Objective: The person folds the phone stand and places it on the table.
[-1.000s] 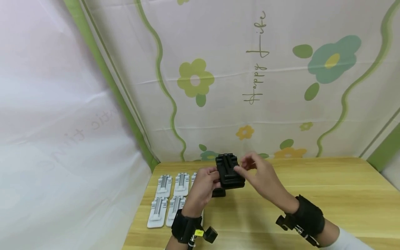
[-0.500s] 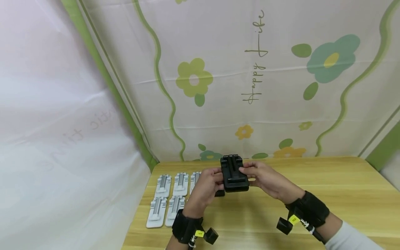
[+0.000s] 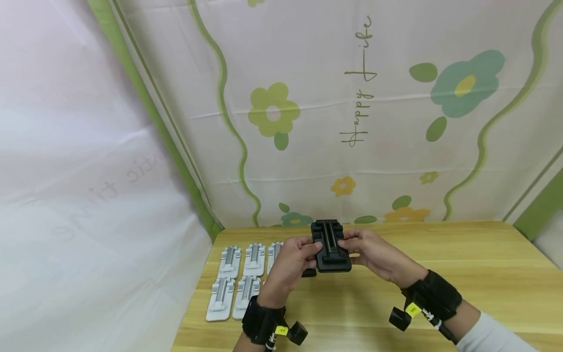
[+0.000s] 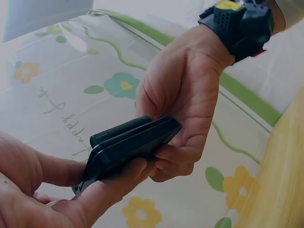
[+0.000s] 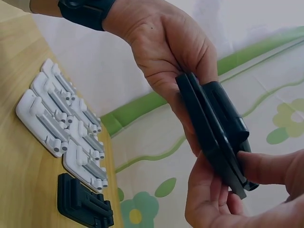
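Note:
A folded black phone stand (image 3: 332,252) is raised above the table between both hands. My left hand (image 3: 290,261) pinches its left edge, thumb on the upper face. From the right side my right hand (image 3: 376,254) grips it too, thumb on top and fingers underneath. In the left wrist view the phone stand (image 4: 133,142) appears edge-on, its flat base and folded arm lying close together. The right wrist view shows the same phone stand (image 5: 213,128) tilted between the two hands.
Several folded white phone stands (image 5: 45,121) lie in rows on the left of the wooden table (image 3: 422,303). A second black phone stand (image 5: 83,202) lies beside them, mostly behind my left hand in the head view. A flower-printed curtain (image 3: 316,161) stands behind the table.
My right hand has come in from beside the phone stand and taken hold of its right edge. The stand has shifted slightly right, and my left thumb has moved onto its face.

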A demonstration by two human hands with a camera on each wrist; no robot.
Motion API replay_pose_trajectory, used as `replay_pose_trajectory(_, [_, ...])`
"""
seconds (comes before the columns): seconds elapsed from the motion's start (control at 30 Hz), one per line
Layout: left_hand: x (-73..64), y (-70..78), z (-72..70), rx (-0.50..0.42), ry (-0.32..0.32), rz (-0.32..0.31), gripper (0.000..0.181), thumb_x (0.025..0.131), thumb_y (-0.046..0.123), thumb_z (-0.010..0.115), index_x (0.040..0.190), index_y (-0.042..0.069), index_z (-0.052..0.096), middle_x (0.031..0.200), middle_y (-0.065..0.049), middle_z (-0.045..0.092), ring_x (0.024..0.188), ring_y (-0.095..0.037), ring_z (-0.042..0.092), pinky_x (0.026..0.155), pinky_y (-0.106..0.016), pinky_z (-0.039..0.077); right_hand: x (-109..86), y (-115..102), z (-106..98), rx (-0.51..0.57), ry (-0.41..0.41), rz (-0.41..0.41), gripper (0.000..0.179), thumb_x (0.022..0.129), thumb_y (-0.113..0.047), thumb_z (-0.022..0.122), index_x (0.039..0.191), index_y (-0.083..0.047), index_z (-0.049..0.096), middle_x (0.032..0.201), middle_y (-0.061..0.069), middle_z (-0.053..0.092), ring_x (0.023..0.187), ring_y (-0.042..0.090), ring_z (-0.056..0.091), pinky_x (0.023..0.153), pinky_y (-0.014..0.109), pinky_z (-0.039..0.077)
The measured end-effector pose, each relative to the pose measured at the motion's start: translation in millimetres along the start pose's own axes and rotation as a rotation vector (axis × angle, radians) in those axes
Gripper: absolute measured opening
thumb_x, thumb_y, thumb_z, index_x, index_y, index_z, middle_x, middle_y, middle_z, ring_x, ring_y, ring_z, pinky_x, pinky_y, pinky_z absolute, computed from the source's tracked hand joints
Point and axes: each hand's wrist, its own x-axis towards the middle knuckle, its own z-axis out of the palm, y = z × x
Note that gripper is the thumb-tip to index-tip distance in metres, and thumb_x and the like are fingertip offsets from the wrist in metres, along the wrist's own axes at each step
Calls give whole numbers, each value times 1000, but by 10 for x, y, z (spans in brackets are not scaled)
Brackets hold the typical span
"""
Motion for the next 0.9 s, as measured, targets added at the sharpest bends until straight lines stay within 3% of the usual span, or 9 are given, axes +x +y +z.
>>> replay_pose_trajectory(0.07, [-5, -4, 15, 17, 28, -8, 41, 104, 14, 60, 139, -6, 56, 112, -12, 72, 87, -10, 68, 72, -21, 56, 0, 9, 4, -10, 6, 3, 48, 107, -19, 53, 140, 15, 39, 129, 17, 55, 110, 17, 62, 103, 45, 52])
replay_pose_trajectory(0.13, [-13, -13, 41, 89, 78, -6, 46, 103, 17, 62, 143, -3, 51, 116, -14, 72, 91, -13, 71, 75, -25, 58, 3, 26, 14, -20, 23, 6, 45, 107, -18, 54, 136, 14, 40, 124, 16, 57, 106, 17, 62, 99, 42, 54])
replay_pose_trajectory(0.33, [-83, -50, 198, 597, 199, 62, 68, 98, 45, 67, 144, -1, 50, 125, -15, 61, 97, -17, 62, 76, -34, 55, 34, 135, 61, -61, 38, 5, 27, 104, -11, 56, 115, 7, 39, 105, 13, 55, 91, 19, 61, 89, 38, 58])
replay_pose_trajectory(0.47, [-104, -116, 259, 797, 210, 76, 90, 84, 59, 78, 142, -3, 48, 128, -18, 50, 99, -22, 49, 79, -37, 47, 54, 209, 90, -63, 1, -4, 27, 104, -11, 57, 110, 5, 36, 97, 11, 48, 89, 19, 59, 92, 40, 59])
replay_pose_trajectory(0.57, [-95, -188, 254, 858, 237, 81, 92, 80, 56, 83, 139, -4, 47, 122, -17, 51, 97, -22, 47, 79, -38, 44, 64, 258, 111, -61, -21, -14, 31, 104, -14, 59, 111, 5, 36, 96, 12, 49, 92, 20, 62, 94, 41, 59])
replay_pose_trajectory(0.7, [-79, -324, 190, 889, 274, 68, 85, 80, 50, 85, 135, -5, 50, 114, -15, 53, 90, -22, 49, 73, -36, 46, 64, 332, 136, -69, -48, 8, 43, 105, -17, 58, 127, 12, 36, 112, 22, 54, 102, 25, 65, 99, 45, 56])
replay_pose_trajectory(0.8, [-63, -502, 129, 948, 310, 36, 89, 78, 49, 85, 136, -10, 50, 120, -22, 56, 91, -28, 57, 75, -43, 52, 65, 398, 146, -94, -35, 80, 61, 104, -21, 60, 142, 15, 30, 133, 30, 49, 114, 32, 63, 103, 48, 53])
replay_pose_trajectory(0.9, [-40, -722, 68, 998, 353, -17, 97, 76, 49, 87, 139, -14, 48, 129, -31, 56, 101, -39, 62, 82, -52, 55, 69, 451, 140, -141, 6, 139, 70, 103, -26, 63, 148, 14, 27, 143, 33, 44, 123, 39, 58, 104, 50, 51])
